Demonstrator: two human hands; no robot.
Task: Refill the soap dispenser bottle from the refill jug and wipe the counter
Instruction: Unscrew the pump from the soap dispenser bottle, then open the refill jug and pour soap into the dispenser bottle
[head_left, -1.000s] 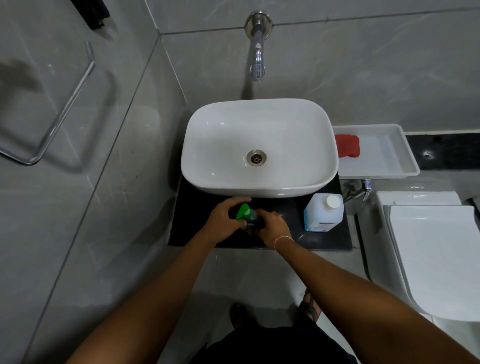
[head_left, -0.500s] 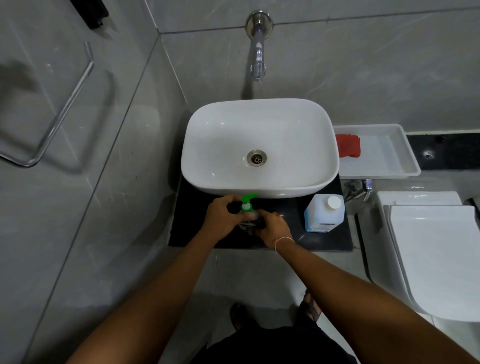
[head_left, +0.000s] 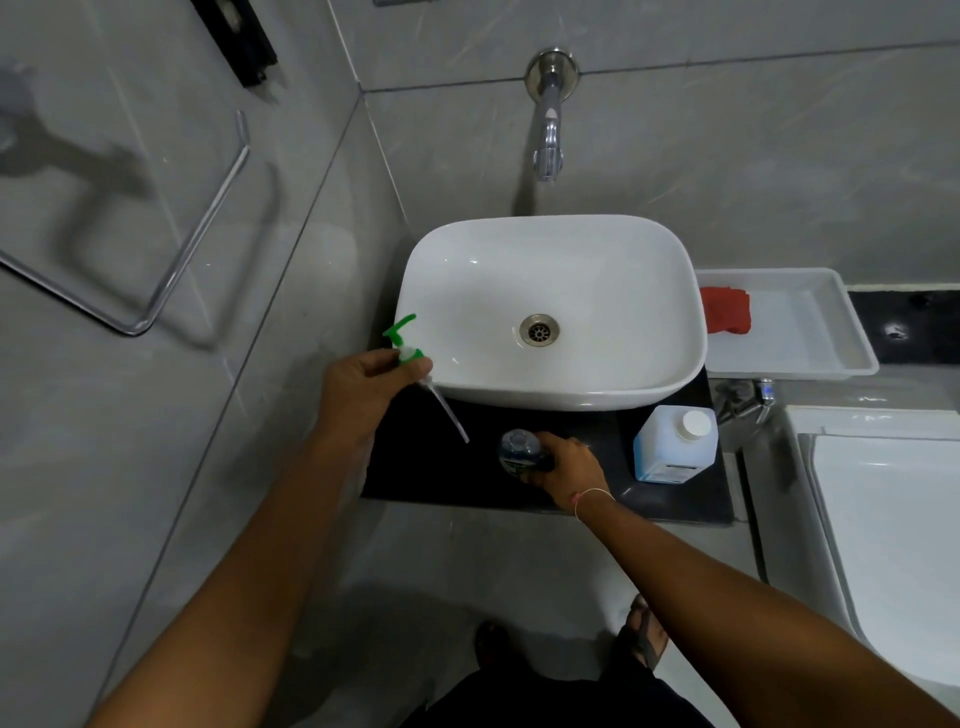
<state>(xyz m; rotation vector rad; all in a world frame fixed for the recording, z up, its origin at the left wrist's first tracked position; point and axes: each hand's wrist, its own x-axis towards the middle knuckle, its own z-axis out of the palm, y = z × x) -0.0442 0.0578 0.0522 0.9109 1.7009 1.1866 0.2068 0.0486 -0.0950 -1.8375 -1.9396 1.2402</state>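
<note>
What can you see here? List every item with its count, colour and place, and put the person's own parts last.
Basin: 1, white, on counter.
Counter: 1, black, under basin.
Tap: 1, chrome, wall above basin.
Pump head: 1, green, held left of basin.
Soap bottle: 1, clear, open, on counter.
Refill jug: 1, pale blue, white cap, counter right.
Tray: 1, white, right of basin.
Cloth: 1, red, in tray.
Towel bar: 1, chrome, left wall.
Hands: left hand holds pump head; right hand grips soap bottle.

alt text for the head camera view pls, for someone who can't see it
The left hand lifts the green pump clear of the soap bottle, which the right hand steadies on the black counter beside a capped refill jug.
</note>
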